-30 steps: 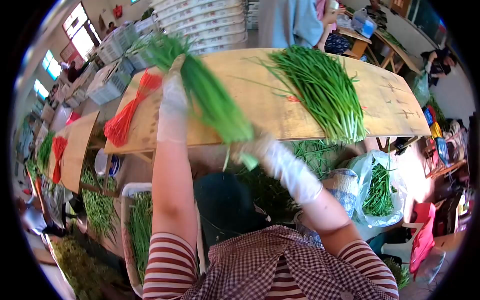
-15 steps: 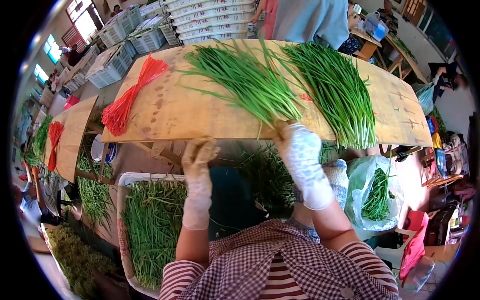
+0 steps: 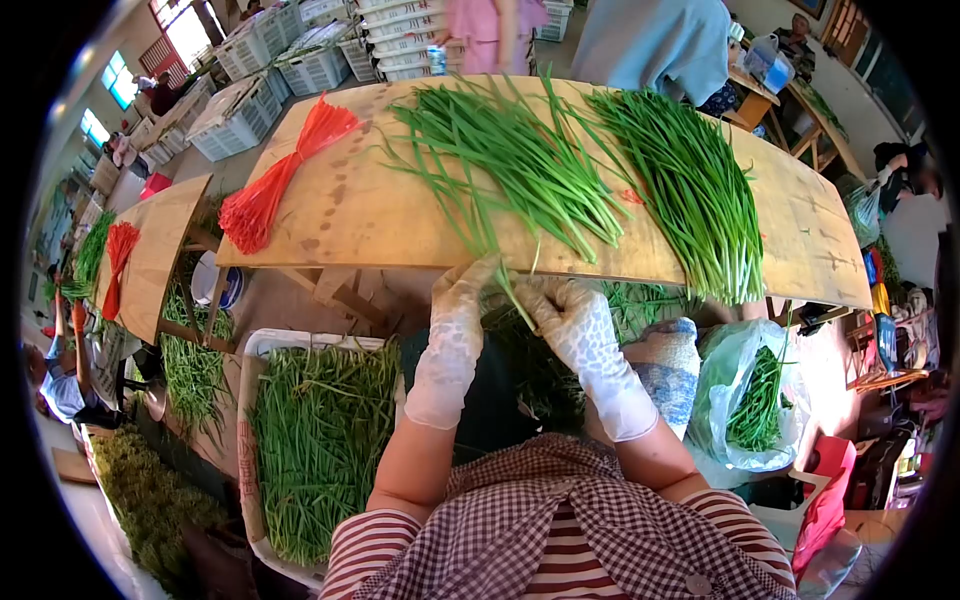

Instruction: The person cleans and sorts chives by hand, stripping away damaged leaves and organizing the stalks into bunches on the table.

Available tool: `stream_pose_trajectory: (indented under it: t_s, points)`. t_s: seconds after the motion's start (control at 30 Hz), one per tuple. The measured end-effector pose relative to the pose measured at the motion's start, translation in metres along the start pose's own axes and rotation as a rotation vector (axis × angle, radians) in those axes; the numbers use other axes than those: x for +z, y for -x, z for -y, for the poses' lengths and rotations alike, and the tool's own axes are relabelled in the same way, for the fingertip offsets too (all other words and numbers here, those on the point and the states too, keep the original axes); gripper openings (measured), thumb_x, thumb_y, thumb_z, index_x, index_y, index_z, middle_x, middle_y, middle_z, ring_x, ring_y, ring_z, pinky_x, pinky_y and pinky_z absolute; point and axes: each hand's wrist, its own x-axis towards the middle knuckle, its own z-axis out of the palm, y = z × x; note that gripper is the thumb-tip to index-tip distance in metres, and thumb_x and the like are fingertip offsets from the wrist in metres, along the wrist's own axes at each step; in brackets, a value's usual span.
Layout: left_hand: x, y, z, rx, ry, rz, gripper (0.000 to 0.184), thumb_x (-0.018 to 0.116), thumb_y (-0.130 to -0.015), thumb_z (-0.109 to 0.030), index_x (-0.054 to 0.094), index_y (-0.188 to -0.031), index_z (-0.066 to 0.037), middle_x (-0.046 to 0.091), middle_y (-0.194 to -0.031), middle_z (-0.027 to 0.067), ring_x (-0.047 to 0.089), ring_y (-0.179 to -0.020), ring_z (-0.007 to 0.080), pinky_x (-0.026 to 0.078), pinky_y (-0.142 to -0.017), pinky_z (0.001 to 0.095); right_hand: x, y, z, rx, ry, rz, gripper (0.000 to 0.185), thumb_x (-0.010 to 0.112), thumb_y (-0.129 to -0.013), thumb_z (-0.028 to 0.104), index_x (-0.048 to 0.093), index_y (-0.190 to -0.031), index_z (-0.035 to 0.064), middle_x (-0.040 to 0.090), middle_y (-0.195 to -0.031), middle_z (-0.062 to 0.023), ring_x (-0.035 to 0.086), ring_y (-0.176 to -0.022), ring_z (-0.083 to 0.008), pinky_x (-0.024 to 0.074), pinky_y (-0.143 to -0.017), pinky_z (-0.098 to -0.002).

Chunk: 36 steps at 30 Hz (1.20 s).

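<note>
Both my hands wear whitish gloves stained at the fingers. At the table's front edge, my left hand [image 3: 461, 300] is closed round a few thin chive stalks [image 3: 479, 225] whose leaves reach back over the wood. My right hand [image 3: 565, 312] pinches the lower end of these stalks, just right of the left hand. Behind them a loose pile of green chives [image 3: 540, 160] lies on the wooden table [image 3: 330, 225], pale ends toward me. To its right lies a thicker, neater pile of chives [image 3: 690, 190], its white ends over the front edge.
A bundle of red ties [image 3: 285, 180] lies on the table's left. Below stand a white crate [image 3: 250, 440] of greens and a plastic bag [image 3: 715, 400] with chives. People stand beyond the table, before stacked white crates [image 3: 405, 35]. A second table [image 3: 155, 255] is at left.
My left hand has moved right and up to the table edge and closed on a few chive stalks. My right hand has lowered, away from the loose pile. A person in pink has come into view.
</note>
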Motion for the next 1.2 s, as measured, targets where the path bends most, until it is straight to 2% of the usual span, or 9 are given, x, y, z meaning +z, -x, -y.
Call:
stream_pose_trajectory:
  t_s: [0.23, 0.53, 0.63, 0.67, 0.77, 0.83, 0.97, 1.07, 1.2]
  points:
    - [0.0, 0.005, 0.012, 0.019, -0.007, -0.06, 0.016, 0.065, -0.087, -0.011, 0.068, -0.096, 0.001, 0.069, -0.088, 0.0091, 0.065, -0.074, 0.0163, 0.053, -0.071, 0.0279, 0.007, -0.006, -0.004, 0.049, 0.016, 0.046, 0.038, 0.072, -0.079, 0.036, 0.071, -0.094, 0.0014, 0.067, -0.083, -0.0227, 0.066, -0.08, -0.0356, 0.0528, -0.074, -0.0396]
    - [0.011, 0.013, 0.003, 0.056, -0.02, -0.03, 0.017, 0.066, -0.086, -0.013, 0.069, -0.095, 0.002, 0.069, -0.089, 0.0107, 0.065, -0.076, 0.017, 0.052, -0.07, 0.0289, 0.006, -0.001, -0.012, 0.194, -0.428, 0.012, 0.036, 0.076, -0.076, 0.033, 0.07, -0.089, -0.0004, 0.067, -0.077, -0.0213, 0.067, -0.069, -0.0261, 0.0531, -0.069, -0.0335]
    - [0.003, -0.002, 0.011, 0.208, -0.016, -0.027, 0.02, 0.066, -0.087, -0.017, 0.068, -0.096, 0.001, 0.069, -0.089, 0.0118, 0.065, -0.079, 0.0186, 0.052, -0.073, 0.0298, -0.012, 0.003, -0.001, 0.293, -0.174, 0.062, 0.034, 0.077, -0.075, 0.029, 0.07, -0.087, -0.0013, 0.066, -0.074, -0.0217, 0.065, -0.066, -0.0221, 0.0527, -0.068, -0.0313]
    - [0.001, -0.007, 0.007, 0.185, -0.001, -0.089, 0.021, 0.065, -0.087, -0.017, 0.067, -0.097, 0.001, 0.069, -0.09, 0.0126, 0.065, -0.079, 0.019, 0.052, -0.074, 0.0302, -0.02, 0.011, -0.004, 0.28, -0.133, 0.169, 0.032, 0.072, -0.077, 0.031, 0.07, -0.088, 0.0017, 0.068, -0.08, -0.0212, 0.067, -0.072, -0.0256, 0.0534, -0.071, -0.0345]
    - [-0.011, -0.017, -0.013, 0.16, 0.079, -0.176, 0.024, 0.063, -0.089, -0.018, 0.064, -0.102, 0.002, 0.069, -0.093, 0.014, 0.064, -0.081, 0.0201, 0.052, -0.075, 0.0314, -0.04, 0.022, -0.015, 0.151, 0.587, 0.772, 0.031, 0.065, -0.08, 0.034, 0.071, -0.093, 0.0062, 0.069, -0.09, -0.0191, 0.068, -0.082, -0.0295, 0.0532, -0.077, -0.0395]
    - [-0.016, -0.011, -0.035, 0.203, 0.171, -0.105, 0.026, 0.06, -0.09, -0.018, 0.062, -0.106, 0.003, 0.068, -0.094, 0.0138, 0.064, -0.081, 0.0208, 0.052, -0.075, 0.0324, -0.038, 0.026, -0.043, 0.227, 0.776, 0.89, 0.032, 0.059, -0.083, 0.035, 0.071, -0.096, 0.0092, 0.069, -0.097, -0.0167, 0.066, -0.092, -0.0317, 0.0514, -0.083, -0.0431]
    - [-0.007, 0.0, -0.034, 0.061, 0.071, -0.034, 0.026, 0.056, -0.094, -0.019, 0.06, -0.106, 0.003, 0.065, -0.091, 0.0119, 0.063, -0.079, 0.022, 0.054, -0.073, 0.0332, -0.031, 0.012, -0.005, -0.223, 0.51, -0.113, 0.028, 0.068, -0.08, 0.04, 0.072, -0.087, 0.0139, 0.063, -0.066, -0.0112, 0.064, -0.058, -0.0275, 0.0508, -0.053, -0.0383]
    - [0.003, 0.001, -0.016, 0.001, 0.005, 0.022, 0.024, 0.061, -0.091, -0.017, 0.06, -0.106, 0.002, 0.066, -0.092, 0.0114, 0.064, -0.077, 0.0205, 0.055, -0.066, 0.033, -0.005, -0.026, -0.001, -0.331, 0.573, -0.309, 0.036, 0.073, -0.073, 0.043, 0.058, -0.063, 0.0112, 0.057, -0.053, -0.0077, 0.059, -0.046, -0.0255, 0.0453, -0.042, -0.0357]
    - [0.009, -0.001, -0.002, -0.005, -0.143, -0.052, 0.022, 0.066, -0.087, -0.013, 0.062, -0.105, 0.0, 0.068, -0.088, 0.0093, 0.066, -0.075, 0.0181, 0.055, -0.063, 0.0307, 0.012, -0.041, -0.005, -0.204, 0.677, -0.171, 0.024, 0.069, -0.079, 0.033, 0.066, -0.074, 0.0103, 0.064, -0.064, -0.012, 0.063, -0.053, -0.0315, 0.0489, -0.048, -0.0415]
